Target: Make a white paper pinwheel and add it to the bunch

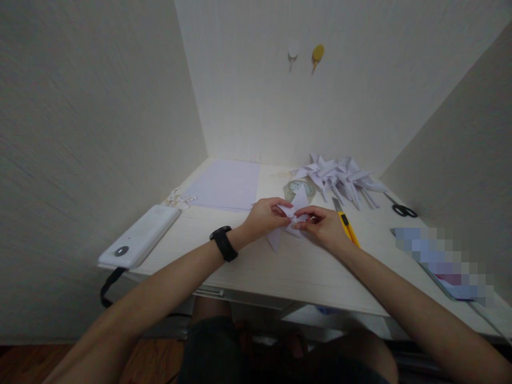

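A folded piece of white paper (296, 205) with pointed flaps rests just above the white desk (296, 266), near its middle. My left hand (264, 216), with a black watch on the wrist, pinches the paper's left side. My right hand (323, 224) pinches its right side with thumb and forefinger. Both hands meet over the paper, and part of it is hidden under the fingers.
A pile of folded paper shapes (340, 176) lies at the back right, a tape roll (300, 188) just behind my hands. A yellow utility knife (347, 226) lies by my right hand, scissors (402, 209) farther right. A sheet stack (228, 184) and a white power bank (140, 242) are on the left.
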Motion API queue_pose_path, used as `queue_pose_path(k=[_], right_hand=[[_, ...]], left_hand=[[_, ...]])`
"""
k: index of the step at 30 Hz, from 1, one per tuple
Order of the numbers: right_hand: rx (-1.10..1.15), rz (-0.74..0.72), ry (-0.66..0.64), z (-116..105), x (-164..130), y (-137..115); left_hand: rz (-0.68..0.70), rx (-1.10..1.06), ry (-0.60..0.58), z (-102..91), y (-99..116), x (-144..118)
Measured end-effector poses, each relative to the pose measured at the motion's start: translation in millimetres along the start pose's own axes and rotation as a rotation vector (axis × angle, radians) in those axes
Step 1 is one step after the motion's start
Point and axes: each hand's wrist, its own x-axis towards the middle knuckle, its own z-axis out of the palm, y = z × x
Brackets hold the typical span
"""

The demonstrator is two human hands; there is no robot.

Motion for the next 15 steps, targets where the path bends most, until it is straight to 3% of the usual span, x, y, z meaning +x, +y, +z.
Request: queue_pose_path(k=[7, 15], right_hand=[[0.037, -0.038, 0.01, -0.6, 1.5, 1.7], [0.236, 0.024, -0.098, -1.1, 3.9, 4.7]], left_hand=[[-0.021, -0.118, -0.054, 0.9, 0.3, -1.7], [0.019, -0.218, -0.127, 0.6, -10.8, 2.0]])
